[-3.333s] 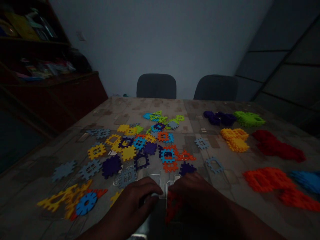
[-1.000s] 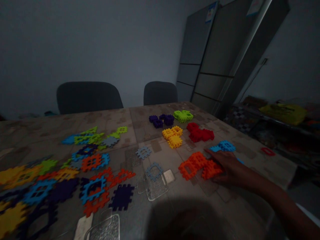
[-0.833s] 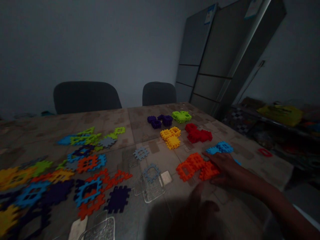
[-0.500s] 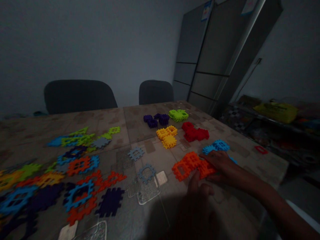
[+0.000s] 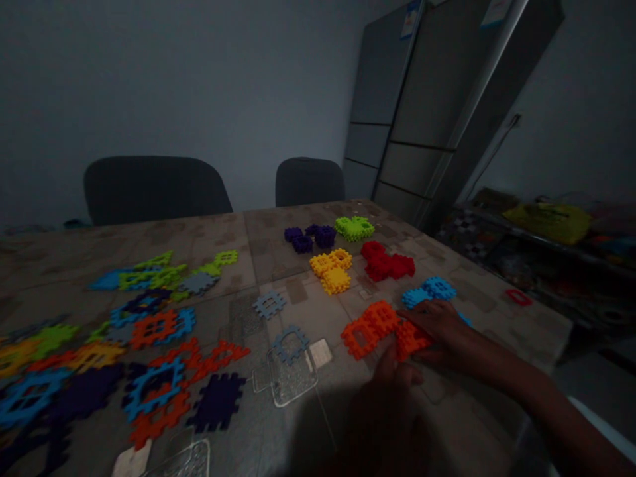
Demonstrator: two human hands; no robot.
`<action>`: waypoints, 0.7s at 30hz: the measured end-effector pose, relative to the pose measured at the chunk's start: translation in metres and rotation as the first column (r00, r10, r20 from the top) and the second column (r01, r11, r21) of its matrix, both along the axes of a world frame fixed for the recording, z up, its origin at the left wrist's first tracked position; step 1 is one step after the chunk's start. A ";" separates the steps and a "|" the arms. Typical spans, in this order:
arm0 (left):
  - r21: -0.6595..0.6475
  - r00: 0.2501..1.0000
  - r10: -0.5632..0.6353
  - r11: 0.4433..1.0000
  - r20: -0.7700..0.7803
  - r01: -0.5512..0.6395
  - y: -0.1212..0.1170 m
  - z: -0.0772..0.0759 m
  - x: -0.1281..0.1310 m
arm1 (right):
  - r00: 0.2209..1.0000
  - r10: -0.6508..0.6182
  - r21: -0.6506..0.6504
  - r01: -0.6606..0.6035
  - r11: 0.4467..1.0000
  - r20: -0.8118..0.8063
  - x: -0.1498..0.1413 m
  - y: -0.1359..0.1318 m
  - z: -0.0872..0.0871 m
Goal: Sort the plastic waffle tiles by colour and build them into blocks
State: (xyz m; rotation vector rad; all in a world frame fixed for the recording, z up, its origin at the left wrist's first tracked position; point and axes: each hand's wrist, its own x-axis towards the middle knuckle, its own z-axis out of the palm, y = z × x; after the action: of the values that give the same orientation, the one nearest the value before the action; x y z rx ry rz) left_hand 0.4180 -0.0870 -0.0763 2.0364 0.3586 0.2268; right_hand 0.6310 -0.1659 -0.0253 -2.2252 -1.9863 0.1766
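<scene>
Several orange interlocking tiles (image 5: 360,338), with toothed edges and square holes, lie in stacked groups near the right side of the table. My right hand (image 5: 442,326) reaches in from the right, its fingers closed over the rightmost orange group. From the near side my left hand (image 5: 392,374), in deep shadow, has its fingertips against that same group, the other fingers curled. Just behind my right hand lie blue interlocking tiles (image 5: 431,289), partly covered by it. Red tiles (image 5: 390,264) and yellow tiles (image 5: 334,270) sit in piles farther back.
Purple tiles (image 5: 304,238) and lime green tiles (image 5: 354,228) lie toward the far edge. Loose mixed tiles (image 5: 154,391) spread over the left. Two grey tiles (image 5: 291,344) lie mid-table. A red piece (image 5: 519,297) is near the right edge. Chairs (image 5: 154,192) stand behind the table (image 5: 268,225).
The rightmost orange group has shifted slightly, and a narrow gap now shows beside the other orange tiles. Both hands stay close to it, moving only a little.
</scene>
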 end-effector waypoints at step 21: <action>0.055 1.000 -0.009 0.998 0.018 0.008 0.007 0.022 0.011 | 0.997 0.078 -0.079 -0.079 0.994 -0.021 -0.008 0.007 0.026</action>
State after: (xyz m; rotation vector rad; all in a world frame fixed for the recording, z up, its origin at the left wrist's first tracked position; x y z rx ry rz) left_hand 0.4293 -0.0799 -0.0543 2.0884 0.3357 0.2523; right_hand 0.6227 -0.1586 0.0012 -2.1849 -2.0934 0.2891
